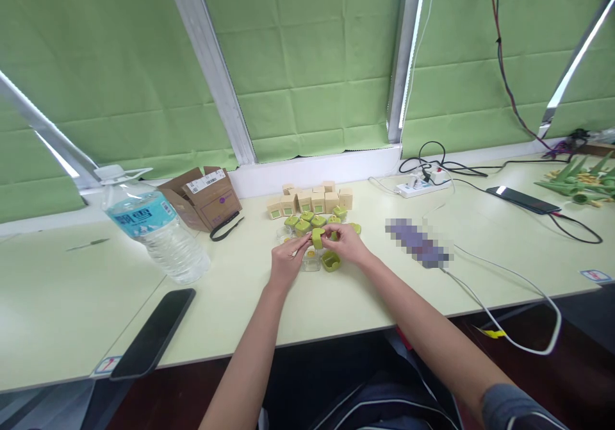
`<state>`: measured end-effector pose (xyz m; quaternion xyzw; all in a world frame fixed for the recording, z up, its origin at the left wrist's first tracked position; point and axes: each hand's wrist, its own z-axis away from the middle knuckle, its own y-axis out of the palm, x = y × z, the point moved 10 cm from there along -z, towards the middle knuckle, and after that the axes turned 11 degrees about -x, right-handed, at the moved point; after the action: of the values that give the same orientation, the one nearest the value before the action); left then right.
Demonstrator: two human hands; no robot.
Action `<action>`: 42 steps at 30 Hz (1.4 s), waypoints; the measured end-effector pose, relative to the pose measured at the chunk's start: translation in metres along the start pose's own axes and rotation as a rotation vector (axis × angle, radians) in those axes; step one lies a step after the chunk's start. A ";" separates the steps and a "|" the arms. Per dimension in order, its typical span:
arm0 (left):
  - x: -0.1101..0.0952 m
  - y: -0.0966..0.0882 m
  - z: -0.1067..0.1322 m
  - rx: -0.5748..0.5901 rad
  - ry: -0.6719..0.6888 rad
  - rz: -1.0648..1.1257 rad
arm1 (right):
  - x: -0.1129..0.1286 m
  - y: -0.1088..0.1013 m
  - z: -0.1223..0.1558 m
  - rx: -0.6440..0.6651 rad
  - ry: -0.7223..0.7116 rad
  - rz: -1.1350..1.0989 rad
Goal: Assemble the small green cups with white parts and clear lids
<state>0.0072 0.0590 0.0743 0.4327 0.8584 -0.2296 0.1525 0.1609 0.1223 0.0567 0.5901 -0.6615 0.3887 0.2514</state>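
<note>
Between my two hands, a little above the table, is a small green plastic piece (318, 238), which looks like a box part or lid. My left hand (289, 258) pinches its left side, and the fingers of my right hand (346, 243) close on its right side. Below them on the table sit an open green square box (331, 262) and a clear plastic piece (311, 263) with something yellow by it. Just behind my hands stand several green lidded boxes (304, 220). Farther back is a group of small cardboard boxes (318, 200) with green labels.
A large water bottle (154, 225) and an open brown carton (204, 199) stand on the left. A dark phone (154, 334) lies at the front edge. On the right are a power strip (423, 183), another phone (523, 200), a white cable (504, 270) and green leafy pieces (579, 183).
</note>
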 end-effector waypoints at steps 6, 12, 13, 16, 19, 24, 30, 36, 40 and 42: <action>-0.010 0.005 0.000 0.061 -0.007 -0.021 | 0.003 -0.001 0.001 -0.012 -0.010 0.036; -0.014 0.013 0.001 0.138 -0.038 0.025 | 0.005 0.000 0.003 -0.035 -0.021 0.046; -0.014 0.014 0.001 0.152 -0.046 0.027 | 0.006 0.000 0.004 -0.031 -0.026 0.048; -0.012 0.018 0.003 0.189 -0.075 0.032 | 0.007 0.002 0.005 -0.019 -0.042 0.052; -0.013 0.018 0.003 0.198 -0.086 0.046 | 0.009 0.002 0.005 -0.018 -0.048 0.060; -0.014 0.017 0.001 0.190 -0.079 0.059 | 0.011 0.003 0.005 -0.008 -0.053 0.066; -0.015 0.017 0.002 0.179 -0.062 0.080 | 0.015 0.004 0.006 -0.004 -0.071 0.068; -0.014 0.016 0.002 0.169 -0.057 0.080 | 0.018 0.005 0.008 0.003 -0.081 0.068; -0.016 0.016 0.002 0.162 -0.035 0.088 | 0.021 0.005 0.008 0.000 -0.090 0.069; -0.017 0.015 0.001 0.154 -0.022 0.091 | 0.021 0.005 0.008 0.006 -0.091 0.058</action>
<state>0.0291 0.0550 0.0768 0.4792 0.8158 -0.2925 0.1388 0.1532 0.1032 0.0678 0.5884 -0.6878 0.3707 0.2080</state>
